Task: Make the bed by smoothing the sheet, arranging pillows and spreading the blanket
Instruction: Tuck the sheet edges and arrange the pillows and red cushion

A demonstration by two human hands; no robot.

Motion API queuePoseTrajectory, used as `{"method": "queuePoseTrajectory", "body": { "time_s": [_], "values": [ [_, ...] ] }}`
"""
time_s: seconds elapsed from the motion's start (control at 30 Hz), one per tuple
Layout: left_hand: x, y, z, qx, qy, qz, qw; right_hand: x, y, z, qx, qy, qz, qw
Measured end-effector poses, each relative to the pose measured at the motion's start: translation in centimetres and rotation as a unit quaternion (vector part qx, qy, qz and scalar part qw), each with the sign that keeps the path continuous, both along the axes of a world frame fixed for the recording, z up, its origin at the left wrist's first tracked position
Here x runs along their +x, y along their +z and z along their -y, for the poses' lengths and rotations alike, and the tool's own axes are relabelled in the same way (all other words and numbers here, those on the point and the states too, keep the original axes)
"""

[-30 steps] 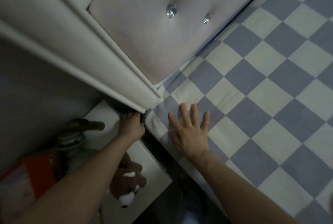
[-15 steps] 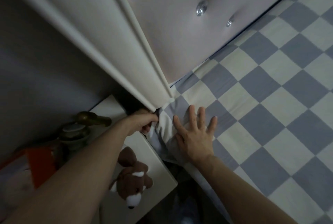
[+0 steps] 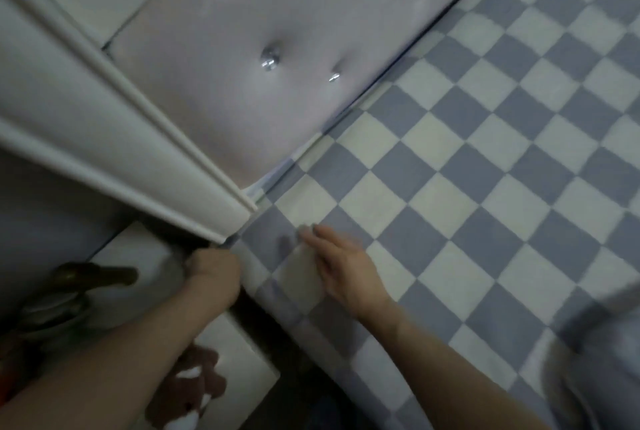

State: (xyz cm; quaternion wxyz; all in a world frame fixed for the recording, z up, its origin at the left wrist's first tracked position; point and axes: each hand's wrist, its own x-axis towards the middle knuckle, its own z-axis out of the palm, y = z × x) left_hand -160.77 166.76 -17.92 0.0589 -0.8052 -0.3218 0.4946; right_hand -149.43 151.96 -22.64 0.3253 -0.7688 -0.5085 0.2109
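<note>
The blue-and-white checked sheet covers the mattress up to the padded headboard. My left hand is at the sheet's corner under the headboard frame. Its fingers curl down over the sheet's edge into the gap beside the mattress, and their tips are hidden. My right hand lies on the sheet just right of that corner, fingers straight and pointing toward the headboard, blurred by motion. A grey fabric mass at the lower right edge may be a blanket or pillow; I cannot tell which.
A white nightstand stands tight against the bed on the left, with a brown plush toy on it. A brass-coloured object and a red thing sit further left. The white headboard frame overhangs the corner.
My left hand has gone from pulling the sheet corner up to pushing down at the mattress edge. The loose fold there now lies flat. My right hand slid slightly and turned.
</note>
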Motion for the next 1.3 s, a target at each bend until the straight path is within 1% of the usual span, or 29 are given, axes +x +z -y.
{"method": "queuePoseTrajectory", "body": {
  "time_s": [0.07,0.13,0.17,0.2,0.27,0.3,0.33,0.37,0.4,0.43,0.47,0.5,0.53,0.57,0.6,0.63,0.67,0.7,0.73,0.8,0.83,0.87,0.9,0.93,1.0,1.1,1.2,1.23,1.3],
  "values": [
    [4.4,1.5,4.2,-0.066,-0.088,0.018,0.994,5.1,0.5,3.2,0.03,-0.158,0.029,0.987],
    [9.2,3.0,7.7,-0.11,-0.129,0.126,0.977,10.9,0.7,7.5,-0.01,-0.32,0.118,0.94],
    [11.4,3.5,8.9,-0.111,-0.135,0.204,0.963,13.3,1.1,9.7,-0.065,-0.403,0.124,0.904],
    [14.2,3.6,10.3,-0.114,-0.142,0.284,0.941,16.1,1.8,12.5,-0.13,-0.495,0.107,0.852],
    [18.4,3.3,12.4,-0.123,-0.148,0.395,0.898,19.5,2.4,16.3,-0.221,-0.639,0.023,0.736],
    [20.1,2.7,13.1,-0.132,-0.145,0.432,0.88,19.9,2.1,17.0,-0.249,-0.648,-0.029,0.719],
    [21.6,2.3,13.9,-0.141,-0.144,0.458,0.866,19.7,1.7,16.9,-0.292,-0.592,-0.043,0.75],
    [23.3,1.8,14.6,-0.146,-0.151,0.471,0.857,19.0,0.5,16.1,-0.323,-0.472,-0.025,0.82],
    [24.4,1.4,14.7,-0.143,-0.155,0.473,0.855,17.6,-0.1,14.1,-0.317,-0.323,-0.026,0.891],
    [25.4,0.9,14.7,-0.136,-0.16,0.46,0.862,16.3,0.1,11.8,-0.286,-0.18,-0.054,0.94],
    [26.4,0.4,14.6,-0.13,-0.16,0.446,0.871,15.5,0.9,10.2,-0.239,-0.077,-0.081,0.965],
    [27.4,-0.2,14.3,-0.129,-0.148,0.443,0.875,15.8,1.9,9.4,-0.19,-0.033,-0.107,0.975],
    [29.3,-0.7,13.9,-0.126,-0.133,0.451,0.874,18.3,2.2,9.7,-0.15,-0.043,-0.123,0.98],
    [30.5,-1.1,13.1,-0.114,-0.121,0.457,0.874,20.4,2.6,10.8,-0.115,-0.097,-0.095,0.984],
    [32.3,-1.9,12.0,-0.096,-0.121,0.461,0.874,23.4,2.3,12.2,-0.073,-0.198,-0.043,0.977],
    [33.0,-2.5,10.7,-0.078,-0.123,0.451,0.88,26.0,2.1,14.2,-0.028,-0.295,0.023,0.955],
    [34.3,-3.5,9.3,-0.059,-0.12,0.44,0.888,29.5,1.7,16.7,-0.011,-0.38,0.088,0.921],
    [35.1,-4.9,8.0,-0.038,-0.112,0.428,0.896,32.7,1.2,18.8,-0.042,-0.446,0.117,0.886],
    [35.4,-6.0,7.1,-0.01,-0.109,0.423,0.899,35.3,1.5,20.7,-0.101,-0.488,0.126,0.858],
    [35.5,-8.4,6.0,0.013,-0.092,0.439,0.893,39.3,0.9,21.8,-0.226,-0.528,0.068,0.816],
    [35.6,-8.9,5.9,0.012,-0.088,0.446,0.891,40.6,0.5,21.2,-0.255,-0.529,0.05,0.808],
    [35.9,-9.7,5.3,0.011,-0.084,0.45,0.889,41.7,-1.0,18.8,-0.269,-0.519,0.033,0.811],
    [36.1,-10.1,5.4,0.007,-0.078,0.455,0.887,42.1,-1.8,16.1,-0.279,-0.495,0.046,0.822],
    [36.0,-10.4,5.2,0.008,-0.079,0.458,0.886,41.8,-3.0,12.5,-0.282,-0.462,0.064,0.838],
    [36.2,-10.5,4.8,0.012,-0.089,0.469,0.879,40.6,-4.2,5.4,-0.248,-0.394,0.098,0.88],
    [36.1,-10.9,4.5,0.015,-0.101,0.463,0.88,37.6,-3.7,-2.2,-0.212,-0.252,0.129,0.936],
    [35.8,-11.0,4.4,0.014,-0.088,0.467,0.88,34.8,-2.9,-4.0,-0.199,-0.12,0.08,0.969],
    [35.4,-10.7,4.2,0.011,-0.09,0.466,0.88,34.0,-2.6,-3.7,-0.18,-0.101,0.047,0.977],
    [33.6,-9.8,3.6,0.015,-0.097,0.464,0.88,32.0,-2.1,-2.2,-0.13,-0.106,0.005,0.986]
  ]
}}
